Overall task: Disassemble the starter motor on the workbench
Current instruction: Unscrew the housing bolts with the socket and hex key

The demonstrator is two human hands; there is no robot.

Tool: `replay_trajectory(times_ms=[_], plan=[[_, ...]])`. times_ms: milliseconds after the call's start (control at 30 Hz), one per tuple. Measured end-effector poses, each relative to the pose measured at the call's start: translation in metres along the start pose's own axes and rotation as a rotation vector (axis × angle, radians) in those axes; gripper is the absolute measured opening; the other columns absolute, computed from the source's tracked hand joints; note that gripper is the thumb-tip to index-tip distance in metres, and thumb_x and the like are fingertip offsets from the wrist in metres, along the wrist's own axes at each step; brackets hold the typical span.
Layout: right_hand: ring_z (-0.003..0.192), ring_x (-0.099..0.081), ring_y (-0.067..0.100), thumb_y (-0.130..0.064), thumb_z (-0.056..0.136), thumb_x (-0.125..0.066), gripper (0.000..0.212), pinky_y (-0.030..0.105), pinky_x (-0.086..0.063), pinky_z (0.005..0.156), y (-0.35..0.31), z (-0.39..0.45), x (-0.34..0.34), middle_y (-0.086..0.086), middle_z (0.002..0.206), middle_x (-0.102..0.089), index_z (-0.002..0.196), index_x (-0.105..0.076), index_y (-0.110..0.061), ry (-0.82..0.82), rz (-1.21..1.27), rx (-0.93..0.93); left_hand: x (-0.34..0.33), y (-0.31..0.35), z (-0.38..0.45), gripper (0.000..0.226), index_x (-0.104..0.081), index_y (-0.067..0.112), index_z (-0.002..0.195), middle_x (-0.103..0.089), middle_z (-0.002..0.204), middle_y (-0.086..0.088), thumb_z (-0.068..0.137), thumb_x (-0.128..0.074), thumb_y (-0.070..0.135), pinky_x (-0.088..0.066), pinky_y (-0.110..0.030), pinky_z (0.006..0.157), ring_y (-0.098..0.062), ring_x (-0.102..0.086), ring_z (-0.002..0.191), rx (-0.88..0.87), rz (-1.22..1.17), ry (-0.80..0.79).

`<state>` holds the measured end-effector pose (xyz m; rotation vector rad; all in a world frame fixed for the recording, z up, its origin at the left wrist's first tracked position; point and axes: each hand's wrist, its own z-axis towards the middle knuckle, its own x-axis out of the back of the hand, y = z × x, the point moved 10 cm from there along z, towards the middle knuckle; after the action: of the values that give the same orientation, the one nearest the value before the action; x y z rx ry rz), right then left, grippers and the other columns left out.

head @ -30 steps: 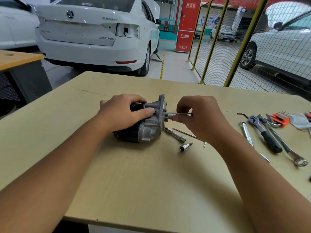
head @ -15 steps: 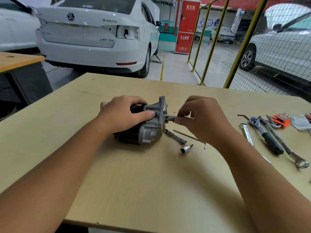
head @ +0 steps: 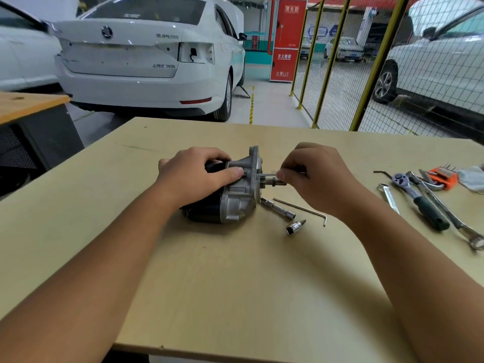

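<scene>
While the left hand [head: 195, 176] grips the starter motor [head: 230, 192] lying on its side mid-workbench [head: 235, 297], fingers curled over its housing, the right hand [head: 311, 176] pinches a thin hex key [head: 269, 175] entering the motor's flange; an extension bar [head: 277, 208] and socket [head: 294, 227] lie just beside

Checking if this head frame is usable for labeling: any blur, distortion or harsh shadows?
Head view: wide-angle bending shows at the edges, where the yellow fence posts lean; lighting is even, with a soft shadow under the starter motor; the hands, left hand and right hand, look reasonably sharp; the white car behind is slightly soft; no strong glare on the workbench.
</scene>
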<state>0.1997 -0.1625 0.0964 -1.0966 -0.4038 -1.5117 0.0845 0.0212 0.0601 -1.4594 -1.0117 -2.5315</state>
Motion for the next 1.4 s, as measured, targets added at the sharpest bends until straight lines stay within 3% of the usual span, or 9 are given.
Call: replay_trajectory(times_ms=[133, 433, 667, 833, 967, 1067, 1167, 1267, 1400], plan=[[0.073, -0.052, 0.003, -0.028, 0.085, -0.077, 0.009, 0.035, -0.047, 0.069, -0.002, -0.001, 0.001, -0.017, 0.079, -0.055, 0.081, -0.069, -0.025, -0.003, -0.033, 0.022, -0.001, -0.002, 0.0, 0.073, -0.065, 0.054, 0.112, -0.067, 0.109, 0.026, 0.059, -0.04, 0.097, -0.026, -0.04, 0.092, -0.009, -0.055, 0.105, 0.002, 0.025, -0.003], [0.078, -0.055, 0.014, -0.019, 0.095, -0.065, 0.011, 0.03, -0.042, 0.072, -0.002, -0.002, -0.006, -0.002, 0.085, -0.06, 0.092, -0.076, -0.017, -0.089, 0.021, 0.027, 0.0, -0.002, 0.001, 0.06, -0.068, 0.052, 0.109, -0.069, 0.109, 0.026, 0.07, -0.043, 0.09, -0.026, -0.04, 0.092, -0.011, -0.058, 0.11, 0.031, 0.014, 0.03], [0.08, -0.057, 0.013, -0.027, 0.088, -0.075, 0.003, 0.042, -0.052, 0.075, -0.005, -0.002, -0.004, -0.017, 0.083, -0.056, 0.086, -0.076, -0.024, -0.038, -0.099, 0.027, 0.0, -0.003, 0.002, 0.062, -0.068, 0.053, 0.108, -0.068, 0.106, 0.028, 0.063, -0.049, 0.092, -0.028, -0.04, 0.092, -0.009, -0.057, 0.107, 0.031, -0.009, 0.022], [0.069, -0.053, 0.002, -0.031, 0.078, -0.083, 0.024, 0.032, -0.046, 0.063, 0.0, -0.002, -0.003, -0.019, 0.075, -0.057, 0.072, -0.061, -0.037, -0.021, -0.023, 0.007, -0.003, -0.003, 0.002, 0.073, -0.064, 0.056, 0.111, -0.064, 0.107, 0.029, 0.055, -0.044, 0.096, -0.025, -0.039, 0.091, -0.006, -0.052, 0.102, 0.016, 0.016, -0.006], [0.069, -0.053, 0.002, -0.034, 0.09, -0.07, 0.009, 0.022, -0.034, 0.057, -0.002, -0.004, -0.007, -0.013, 0.067, -0.057, 0.082, -0.068, -0.032, -0.044, 0.013, 0.021, -0.001, -0.001, 0.002, 0.064, -0.065, 0.055, 0.11, -0.067, 0.108, 0.029, 0.067, -0.037, 0.094, -0.026, -0.04, 0.092, -0.008, -0.055, 0.107, 0.015, 0.01, 0.009], [0.07, -0.052, 0.007, -0.025, 0.095, -0.065, 0.015, 0.029, -0.036, 0.063, -0.003, -0.002, -0.009, -0.007, 0.073, -0.057, 0.085, -0.074, -0.018, -0.077, -0.001, 0.043, 0.0, -0.001, 0.002, 0.054, -0.067, 0.055, 0.108, -0.067, 0.107, 0.03, 0.072, -0.044, 0.088, -0.026, -0.04, 0.092, -0.008, -0.055, 0.106, 0.027, -0.005, 0.011], [0.073, -0.054, 0.008, -0.02, 0.092, -0.069, 0.01, 0.029, -0.039, 0.065, -0.004, -0.002, -0.011, -0.009, 0.077, -0.057, 0.087, -0.076, -0.015, -0.091, -0.005, 0.04, 0.0, -0.001, 0.001, 0.052, -0.067, 0.055, 0.107, -0.067, 0.105, 0.03, 0.07, -0.047, 0.087, -0.027, -0.04, 0.093, -0.008, -0.055, 0.104, 0.032, -0.011, 0.011], [0.071, -0.055, 0.006, -0.024, 0.086, -0.076, 0.006, 0.031, -0.046, 0.065, -0.006, -0.003, -0.009, -0.014, 0.076, -0.057, 0.082, -0.076, -0.021, -0.068, -0.03, 0.039, 0.001, -0.002, 0.001, 0.058, -0.068, 0.053, 0.109, -0.067, 0.108, 0.028, 0.067, -0.049, 0.089, -0.027, -0.04, 0.092, -0.009, -0.055, 0.106, 0.031, -0.011, 0.003], [0.068, -0.053, 0.0, -0.029, 0.077, -0.085, 0.025, 0.027, -0.042, 0.059, -0.003, -0.003, -0.004, -0.016, 0.074, -0.057, 0.072, -0.061, -0.036, -0.026, -0.018, 0.012, -0.002, -0.003, 0.001, 0.071, -0.066, 0.053, 0.115, -0.067, 0.114, 0.025, 0.058, -0.048, 0.092, -0.026, -0.041, 0.093, -0.011, -0.054, 0.108, 0.028, 0.001, -0.034]])
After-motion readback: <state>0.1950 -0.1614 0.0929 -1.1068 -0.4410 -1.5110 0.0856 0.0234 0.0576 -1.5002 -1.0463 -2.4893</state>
